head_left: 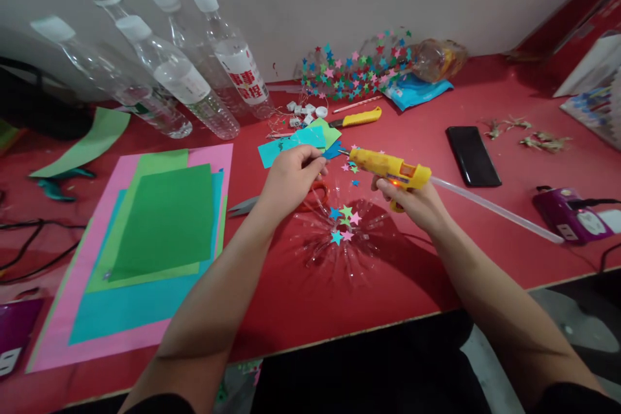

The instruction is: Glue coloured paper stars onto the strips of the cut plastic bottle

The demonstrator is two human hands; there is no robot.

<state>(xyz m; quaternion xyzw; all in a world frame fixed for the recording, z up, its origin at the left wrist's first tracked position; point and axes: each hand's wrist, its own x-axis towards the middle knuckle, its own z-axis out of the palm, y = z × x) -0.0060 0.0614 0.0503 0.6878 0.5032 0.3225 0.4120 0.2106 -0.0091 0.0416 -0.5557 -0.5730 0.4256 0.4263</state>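
My right hand (412, 197) grips a yellow hot glue gun (388, 167), its small light glowing orange and a long clear glue stick (499, 210) trailing out the back. The nozzle points left, close to the fingertips of my left hand (295, 174). Those fingers are pinched together; whatever they hold is too small or hidden to name. Below both hands lies a clear plastic piece cut into spreading strips (349, 259), with several coloured paper stars (346, 215) in a ring at its middle. Orange-handled scissors (245, 206) lie partly behind my left wrist.
Coloured paper sheets (165, 220) are stacked at left, with several clear bottles (242, 71) behind. A yellow cutter knife (361, 118) and a star-covered clear plastic piece (359, 71) lie at the back. To the right are a black phone (473, 155) and a purple power socket (572, 215).
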